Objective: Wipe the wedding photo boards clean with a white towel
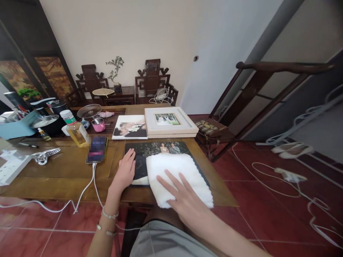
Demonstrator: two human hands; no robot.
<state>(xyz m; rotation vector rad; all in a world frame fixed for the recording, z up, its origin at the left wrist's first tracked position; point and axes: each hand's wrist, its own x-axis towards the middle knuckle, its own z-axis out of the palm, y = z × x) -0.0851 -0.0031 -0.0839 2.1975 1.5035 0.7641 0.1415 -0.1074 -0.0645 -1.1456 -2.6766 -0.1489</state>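
Observation:
A dark photo panel showing two people lies flat near the table's front edge. A white cloth with a scalloped border covers much of its right part and hangs over the front edge. My right hand lies on the cloth with fingers spread, pressing it flat. At the panel's left edge rests my left hand, fingers stretched out, holding nothing. Just behind the panel are a white-edged photo block and a pale box with a small picture set in its lid.
Left on the wooden table are a phone on a white cable, a bottle, a metal clip, a power strip, a pink cup and a pot. A wooden chair stands right; cables cross the floor.

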